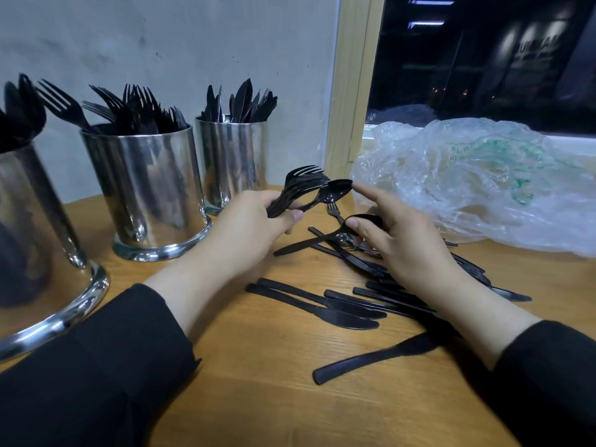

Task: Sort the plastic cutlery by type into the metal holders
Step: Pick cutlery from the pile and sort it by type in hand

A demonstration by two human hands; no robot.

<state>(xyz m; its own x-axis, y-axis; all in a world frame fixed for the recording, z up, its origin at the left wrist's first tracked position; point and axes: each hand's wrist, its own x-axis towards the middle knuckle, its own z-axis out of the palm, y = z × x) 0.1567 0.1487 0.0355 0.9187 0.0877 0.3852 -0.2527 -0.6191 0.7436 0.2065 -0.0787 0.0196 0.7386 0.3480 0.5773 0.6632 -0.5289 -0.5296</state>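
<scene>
Glossy black plastic cutlery (335,312), mirror-polished metal holders (151,191), matt grained wood table (258,398), crinkled clear plastic bag (477,182)

Looks like a cafe or canteen service corner, likely food-service. Cues: three shiny metal holders (151,188) stocked in bulk with black disposable forks (129,108) and knives (242,101), more loose plastic cutlery (325,311) spread over a wooden surface (258,398). Bare grey plaster wall (161,37), wood-framed window (351,91) showing dark outside with reflected lights. Crumpled clear plastic bag (467,182) by the sill.
</scene>
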